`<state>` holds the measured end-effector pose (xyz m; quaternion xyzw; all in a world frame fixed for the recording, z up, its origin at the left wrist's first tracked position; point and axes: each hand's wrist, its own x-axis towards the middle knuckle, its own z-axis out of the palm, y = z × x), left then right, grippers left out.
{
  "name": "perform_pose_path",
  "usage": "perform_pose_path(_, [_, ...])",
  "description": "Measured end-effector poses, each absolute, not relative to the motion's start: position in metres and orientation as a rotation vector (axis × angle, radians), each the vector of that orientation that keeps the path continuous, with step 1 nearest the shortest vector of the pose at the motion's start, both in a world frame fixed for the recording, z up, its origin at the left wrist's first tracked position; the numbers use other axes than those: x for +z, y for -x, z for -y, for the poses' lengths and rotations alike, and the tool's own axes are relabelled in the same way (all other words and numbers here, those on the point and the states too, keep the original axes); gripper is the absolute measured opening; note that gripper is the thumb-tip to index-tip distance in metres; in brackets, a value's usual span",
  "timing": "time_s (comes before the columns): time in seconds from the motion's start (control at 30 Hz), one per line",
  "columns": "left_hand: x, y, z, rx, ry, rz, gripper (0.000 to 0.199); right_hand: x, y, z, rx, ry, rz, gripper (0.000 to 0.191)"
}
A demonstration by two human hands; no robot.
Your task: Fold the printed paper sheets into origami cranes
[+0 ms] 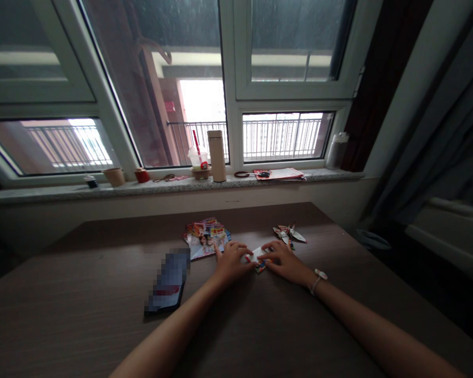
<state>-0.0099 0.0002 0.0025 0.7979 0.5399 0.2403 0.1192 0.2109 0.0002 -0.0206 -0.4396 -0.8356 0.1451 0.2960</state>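
Note:
A small piece of folded paper (pixel 256 254), white on top with a colourful printed part at its near edge, lies on the brown table between my hands. My left hand (pixel 232 265) grips its left side, fingers bent and thumb low. From the right, my right hand (pixel 287 262) pinches the same paper; a band with a white piece circles that wrist. Just beyond my right hand sit several folded paper shapes (pixel 289 233) with pointed tips, white and printed. A stack of colourful printed sheets (pixel 207 239) rests beyond my left hand.
A phone (pixel 168 283) with a blurred screen lies left of my left forearm. Along the window sill (pixel 173 186) stand a tan bottle (pixel 216 156), a cup with a red straw (pixel 198 157), a brown paper cup (pixel 114 177), papers (pixel 284 174) and a pale bottle (pixel 338 150).

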Motion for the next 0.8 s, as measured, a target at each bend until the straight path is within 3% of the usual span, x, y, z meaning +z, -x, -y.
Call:
perform_pose_path(0.43, [-0.0015, 0.0068, 0.0021, 0.613, -2.435, -1.58, 0.043, -0.0303, -0.2087, -0.0081, 0.333, 1.254, 2.146, 0.032])
perform_pose_path(0.8, [-0.0073, 0.0009, -0.0025, 0.579, -2.557, -1.637, 0.04, -0.0294, -0.2091, -0.0105, 0.383, 1.301, 2.137, 0.035])
